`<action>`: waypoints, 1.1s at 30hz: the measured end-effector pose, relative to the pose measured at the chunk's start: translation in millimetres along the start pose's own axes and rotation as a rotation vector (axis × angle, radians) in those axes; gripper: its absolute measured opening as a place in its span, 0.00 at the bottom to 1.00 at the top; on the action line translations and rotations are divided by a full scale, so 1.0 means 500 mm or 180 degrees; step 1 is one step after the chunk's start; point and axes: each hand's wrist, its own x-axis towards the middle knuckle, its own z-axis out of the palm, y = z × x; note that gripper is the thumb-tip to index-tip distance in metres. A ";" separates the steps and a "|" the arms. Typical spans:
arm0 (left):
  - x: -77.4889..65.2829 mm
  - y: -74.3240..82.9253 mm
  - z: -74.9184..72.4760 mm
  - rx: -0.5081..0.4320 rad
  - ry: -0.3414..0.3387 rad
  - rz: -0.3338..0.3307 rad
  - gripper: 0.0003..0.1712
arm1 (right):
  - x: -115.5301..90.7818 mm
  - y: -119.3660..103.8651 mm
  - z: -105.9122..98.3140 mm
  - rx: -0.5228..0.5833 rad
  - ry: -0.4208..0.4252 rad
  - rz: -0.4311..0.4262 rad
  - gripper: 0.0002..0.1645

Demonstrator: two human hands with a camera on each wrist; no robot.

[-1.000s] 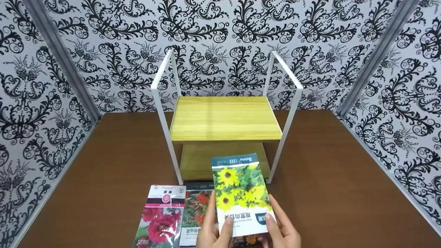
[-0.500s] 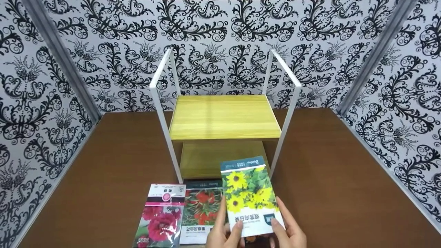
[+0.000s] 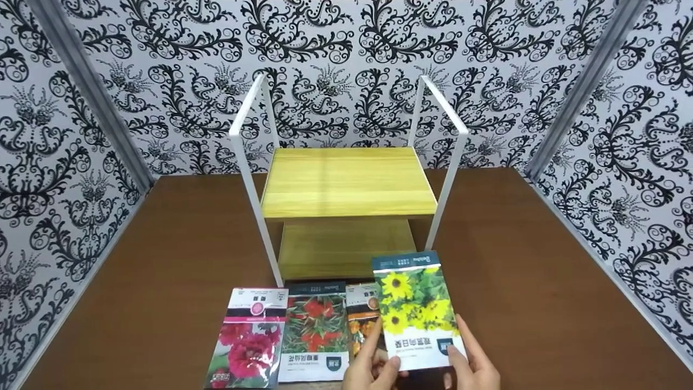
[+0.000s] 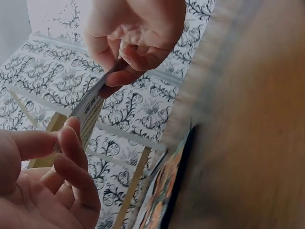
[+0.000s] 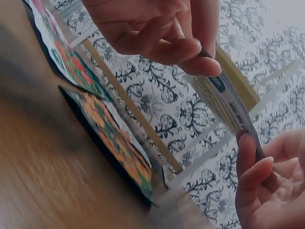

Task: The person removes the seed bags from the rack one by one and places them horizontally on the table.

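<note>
Both hands hold up a flat seed packet [image 3: 414, 309] with yellow sunflowers and a dark teal top band, tilted above the table. My left hand [image 3: 373, 363] pinches its lower left edge, thumb on the front. At the lower right corner, my right hand [image 3: 474, 360] pinches it the same way. In the right wrist view the packet [image 5: 228, 98] appears nearly edge-on between the fingers. Beneath and left of it lie three more packets: one with a pink flower [image 3: 249, 346], one with red flowers [image 3: 315, 336], and one with orange flowers [image 3: 361, 314], partly hidden by the held packet and left hand.
A two-tier rack with white metal posts [image 3: 455, 162] stands behind the packets. Its upper wooden shelf [image 3: 346, 181] and lower shelf [image 3: 346, 249] face me. Brown tabletop [image 3: 541, 281] extends to both sides, enclosed by patterned walls [image 3: 325, 54].
Both hands have carried the sunflower packet to the right and slightly down. The red-flower packet now shows fully, and part of the orange-flower packet has come into sight beside it.
</note>
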 end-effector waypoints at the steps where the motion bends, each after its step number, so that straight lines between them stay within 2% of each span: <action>1: 0.002 -0.004 0.003 -0.0058 -0.0079 -0.0009 0.42 | 0.004 0.003 -0.004 -0.0032 0.0029 0.0015 0.33; 4: 0.008 -0.016 0.015 -0.0266 -0.0353 -0.0019 0.45 | 0.014 0.012 -0.019 -0.0093 0.0116 0.0042 0.33; 7: 0.013 -0.028 0.030 -0.0310 -0.0579 0.0074 0.46 | 0.022 0.021 -0.033 -0.0141 0.0206 0.0103 0.33; 12: 0.018 -0.046 0.050 -0.0352 -0.0709 0.0191 0.45 | 0.037 0.037 -0.053 -0.0210 0.0256 0.0129 0.33; 15: 0.020 -0.054 0.062 -0.0400 -0.0696 0.0060 0.45 | 0.044 0.044 -0.065 -0.0267 0.0239 0.0149 0.33; 17: 0.024 -0.062 0.069 -0.0503 -0.0675 -0.0104 0.46 | 0.047 0.049 -0.072 -0.0316 0.0222 0.0140 0.34; 20: 0.030 -0.076 0.082 -0.0725 -0.0593 -0.0362 0.48 | 0.053 0.055 -0.083 -0.0443 0.0129 0.0070 0.35; 23: 0.038 -0.089 0.088 -0.1053 -0.0678 -0.0520 0.50 | 0.059 0.061 -0.093 -0.0585 -0.0001 0.0007 0.35; 26: 0.044 -0.097 0.089 -0.1298 -0.0826 -0.0542 0.51 | 0.066 0.067 -0.102 -0.0758 -0.0073 0.0053 0.36; 29: 0.048 -0.105 0.093 -0.1504 -0.0928 -0.0585 0.51 | 0.074 0.071 -0.108 -0.1112 -0.0081 0.0065 0.36; 33: 0.052 -0.113 0.100 -0.1577 -0.0911 -0.0656 0.52 | 0.082 0.075 -0.108 -0.1532 -0.0131 0.0052 0.39</action>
